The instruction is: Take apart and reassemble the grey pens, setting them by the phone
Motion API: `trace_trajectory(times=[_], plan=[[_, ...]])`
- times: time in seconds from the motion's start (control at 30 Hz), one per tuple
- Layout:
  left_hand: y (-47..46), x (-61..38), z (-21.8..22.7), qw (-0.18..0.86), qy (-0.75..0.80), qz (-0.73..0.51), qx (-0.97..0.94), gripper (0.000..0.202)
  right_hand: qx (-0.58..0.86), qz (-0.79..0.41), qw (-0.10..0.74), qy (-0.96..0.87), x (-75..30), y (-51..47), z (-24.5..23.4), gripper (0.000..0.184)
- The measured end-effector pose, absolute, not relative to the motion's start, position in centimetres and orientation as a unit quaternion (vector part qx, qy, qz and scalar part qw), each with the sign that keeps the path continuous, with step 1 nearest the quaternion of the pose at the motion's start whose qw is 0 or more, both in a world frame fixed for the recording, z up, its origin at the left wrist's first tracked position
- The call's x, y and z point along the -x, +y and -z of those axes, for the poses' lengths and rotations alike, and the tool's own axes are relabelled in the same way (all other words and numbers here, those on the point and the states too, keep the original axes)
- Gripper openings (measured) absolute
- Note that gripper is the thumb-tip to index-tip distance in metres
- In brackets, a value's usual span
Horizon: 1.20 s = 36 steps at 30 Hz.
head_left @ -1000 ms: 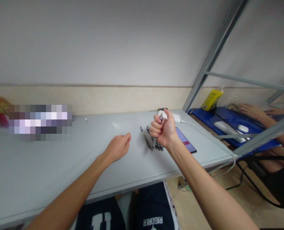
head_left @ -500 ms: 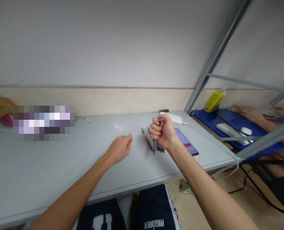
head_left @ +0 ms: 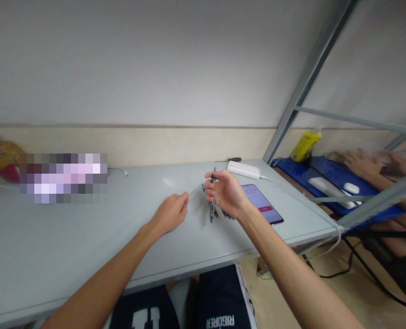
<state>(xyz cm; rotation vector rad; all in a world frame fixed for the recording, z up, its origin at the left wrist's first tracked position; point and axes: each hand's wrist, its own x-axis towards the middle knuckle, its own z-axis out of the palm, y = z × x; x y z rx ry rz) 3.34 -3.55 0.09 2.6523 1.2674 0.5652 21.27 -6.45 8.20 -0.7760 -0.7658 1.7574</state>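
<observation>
My right hand (head_left: 225,191) holds a dark pen (head_left: 212,213) loosely, its fingers curled and partly loosened around it. The pen stands nearly upright in the view, its lower end showing beneath the fingers. Under and behind this hand lie several more dark pens (head_left: 227,214), mostly hidden by it. My left hand (head_left: 171,212) rests on the grey table (head_left: 96,242) to the left of the pens, fingers curled closed with nothing visible in them. A phone (head_left: 263,204) with a lit screen lies just right of my right hand.
Behind the phone are a white power strip or adapter (head_left: 244,169) with a cable and a screwdriver (head_left: 234,159). A pixelated patch (head_left: 64,177) and an orange packet (head_left: 2,157) are at left. Beyond the metal frame (head_left: 288,116), another person's hands (head_left: 362,163) are over a blue surface (head_left: 290,170).
My right hand has shifted slightly left and lower with the pen, and its fingers have loosened from a fist. The phone is less covered. My left hand has stayed put.
</observation>
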Motion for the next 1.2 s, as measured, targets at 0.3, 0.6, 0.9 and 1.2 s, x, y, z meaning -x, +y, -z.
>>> trace_trajectory(times=[0.3, 0.6, 0.9, 1.2], plan=[[-3.5, -3.4, 0.1, 0.079, 0.416, -0.2, -0.883, 0.007, 0.498, -0.483, 0.39, -0.606, -18.5, -5.6, -3.2, 0.037], [-3.4, -3.4, 0.1, 0.083, 0.407, -0.205, -0.886, 0.011, 0.623, 0.038, 0.173, -0.762, -17.0, -5.6, -1.1, 0.023], [-3.7, -3.5, -0.5, 0.087, 0.405, -0.189, -0.89, 0.012, 0.727, 0.091, 0.113, -0.671, -18.7, -6.3, -1.7, 0.037], [-3.5, -3.4, -0.3, 0.087, 0.406, -0.183, -0.891, 0.011, 0.776, -0.002, 0.073, -0.627, -21.6, -5.6, -2.3, 0.073]])
